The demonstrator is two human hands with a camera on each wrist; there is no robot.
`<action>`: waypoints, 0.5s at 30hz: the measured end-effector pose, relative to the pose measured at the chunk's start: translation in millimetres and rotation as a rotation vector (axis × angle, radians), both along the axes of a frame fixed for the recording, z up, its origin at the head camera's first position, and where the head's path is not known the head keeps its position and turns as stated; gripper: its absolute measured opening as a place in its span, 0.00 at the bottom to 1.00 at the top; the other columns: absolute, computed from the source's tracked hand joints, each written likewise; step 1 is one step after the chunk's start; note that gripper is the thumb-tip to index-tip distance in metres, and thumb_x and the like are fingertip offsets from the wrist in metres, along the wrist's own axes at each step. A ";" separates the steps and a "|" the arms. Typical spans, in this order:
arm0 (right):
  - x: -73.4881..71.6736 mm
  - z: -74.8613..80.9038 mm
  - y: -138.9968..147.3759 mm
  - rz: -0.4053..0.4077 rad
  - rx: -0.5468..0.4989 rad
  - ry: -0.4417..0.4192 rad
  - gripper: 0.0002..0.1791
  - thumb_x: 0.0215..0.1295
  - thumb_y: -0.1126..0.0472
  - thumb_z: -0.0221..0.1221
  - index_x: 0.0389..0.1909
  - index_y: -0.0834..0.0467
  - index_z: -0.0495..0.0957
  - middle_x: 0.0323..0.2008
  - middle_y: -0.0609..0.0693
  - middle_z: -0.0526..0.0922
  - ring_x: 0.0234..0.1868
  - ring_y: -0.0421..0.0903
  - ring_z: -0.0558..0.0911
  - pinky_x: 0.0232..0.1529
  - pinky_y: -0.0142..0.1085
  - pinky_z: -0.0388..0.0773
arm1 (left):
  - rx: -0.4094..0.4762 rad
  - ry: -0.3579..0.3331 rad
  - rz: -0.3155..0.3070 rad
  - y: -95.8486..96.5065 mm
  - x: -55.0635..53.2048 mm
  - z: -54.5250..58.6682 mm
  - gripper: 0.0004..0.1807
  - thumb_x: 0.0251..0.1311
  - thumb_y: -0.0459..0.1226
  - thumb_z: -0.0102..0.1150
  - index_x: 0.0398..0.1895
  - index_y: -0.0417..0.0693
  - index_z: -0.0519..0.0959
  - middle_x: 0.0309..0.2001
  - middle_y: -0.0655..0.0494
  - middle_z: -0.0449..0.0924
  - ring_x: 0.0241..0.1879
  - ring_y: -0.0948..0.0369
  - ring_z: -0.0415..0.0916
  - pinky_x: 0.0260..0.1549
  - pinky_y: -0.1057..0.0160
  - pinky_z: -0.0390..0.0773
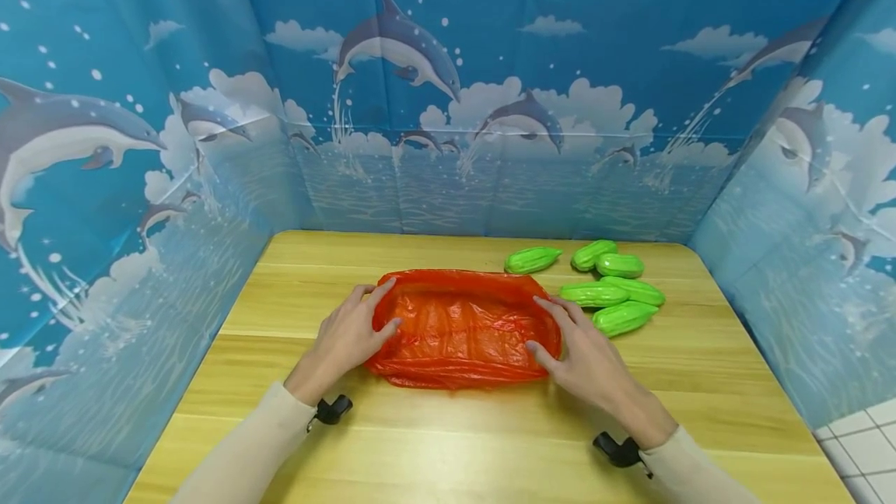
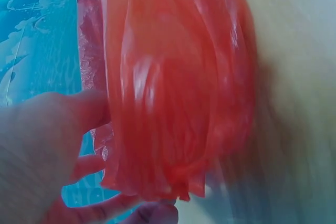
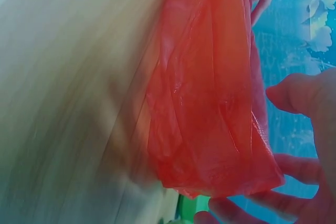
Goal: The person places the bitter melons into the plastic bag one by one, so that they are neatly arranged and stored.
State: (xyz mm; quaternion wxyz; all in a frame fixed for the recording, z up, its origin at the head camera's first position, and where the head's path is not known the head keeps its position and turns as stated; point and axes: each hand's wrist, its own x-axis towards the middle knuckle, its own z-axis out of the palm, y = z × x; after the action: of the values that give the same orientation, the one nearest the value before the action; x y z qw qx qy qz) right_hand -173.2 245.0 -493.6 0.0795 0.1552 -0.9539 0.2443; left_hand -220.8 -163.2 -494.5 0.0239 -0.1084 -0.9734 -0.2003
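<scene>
A thin red plastic bag lies on the wooden table with its mouth spread wide toward me and its crinkled inside showing. My left hand is at the bag's left end, thumb over the opening and fingers along the outer edge. At the other end, my right hand has its fingers spread against the bag. In the right wrist view, the right thumb stands apart from the plastic. The left wrist view shows the left thumb reaching behind the bag's rim, its tip hidden.
Several glossy green ridged gourds lie to the right of the bag, close to my right hand. A single green gourd sits behind the bag. A dolphin-print curtain encloses the wooden table at the back and sides.
</scene>
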 end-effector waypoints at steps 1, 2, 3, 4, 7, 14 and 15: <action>-0.7 0.0 1.8 -0.001 -0.001 0.002 0.43 0.80 0.47 0.74 0.89 0.55 0.71 0.85 0.65 0.72 0.75 0.74 0.83 0.68 0.73 0.86 | 0.010 -0.006 -0.005 0.3 1.4 0.0 0.46 0.78 0.52 0.75 0.94 0.65 0.67 0.79 0.37 0.77 0.27 0.56 0.78 0.24 0.59 0.81; -1.3 0.2 3.5 -0.003 -0.001 0.004 0.43 0.80 0.47 0.74 0.89 0.55 0.71 0.85 0.65 0.72 0.76 0.74 0.83 0.69 0.74 0.86 | 0.018 -0.009 -0.012 0.6 2.7 -0.1 0.45 0.78 0.52 0.75 0.94 0.64 0.67 0.78 0.37 0.78 0.26 0.57 0.77 0.24 0.59 0.81; -1.6 0.4 5.0 -0.004 -0.001 0.005 0.42 0.80 0.47 0.74 0.89 0.54 0.71 0.85 0.65 0.72 0.76 0.74 0.83 0.68 0.74 0.86 | 0.023 -0.010 -0.017 0.8 3.9 -0.2 0.45 0.78 0.51 0.76 0.94 0.64 0.68 0.78 0.37 0.78 0.26 0.58 0.78 0.25 0.58 0.82; -1.9 0.9 6.4 -0.005 -0.002 0.006 0.42 0.80 0.47 0.74 0.89 0.54 0.71 0.85 0.64 0.72 0.75 0.74 0.83 0.68 0.74 0.86 | 0.030 -0.013 -0.024 0.9 4.9 -0.6 0.45 0.78 0.50 0.76 0.94 0.63 0.68 0.77 0.37 0.79 0.27 0.57 0.78 0.26 0.58 0.83; -2.9 2.6 10.1 -0.004 -0.008 0.014 0.42 0.81 0.46 0.73 0.88 0.52 0.72 0.85 0.64 0.73 0.72 0.72 0.85 0.65 0.74 0.87 | 0.040 -0.005 -0.043 1.0 7.2 -1.9 0.45 0.77 0.47 0.76 0.93 0.61 0.69 0.76 0.37 0.79 0.33 0.54 0.83 0.30 0.54 0.88; -8.1 10.7 25.8 0.008 -0.045 0.056 0.38 0.84 0.45 0.71 0.88 0.50 0.73 0.85 0.63 0.73 0.75 0.72 0.82 0.65 0.74 0.85 | 0.068 0.033 -0.085 1.2 8.3 -5.3 0.44 0.75 0.41 0.78 0.91 0.53 0.72 0.74 0.38 0.82 0.52 0.45 0.91 0.52 0.42 0.96; -9.8 12.3 29.7 0.008 -0.051 0.062 0.38 0.84 0.45 0.70 0.88 0.50 0.73 0.85 0.63 0.72 0.75 0.73 0.82 0.65 0.74 0.85 | 0.074 0.034 -0.089 1.2 8.1 -5.6 0.44 0.74 0.41 0.78 0.91 0.52 0.72 0.74 0.38 0.82 0.55 0.44 0.91 0.55 0.41 0.96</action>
State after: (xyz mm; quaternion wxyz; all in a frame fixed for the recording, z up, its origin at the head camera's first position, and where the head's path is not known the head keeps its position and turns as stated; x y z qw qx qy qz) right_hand -183.0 274.7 -481.3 0.1118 0.1645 -0.9438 0.2640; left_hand -212.6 -162.0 -500.2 0.0356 -0.1542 -0.9590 -0.2353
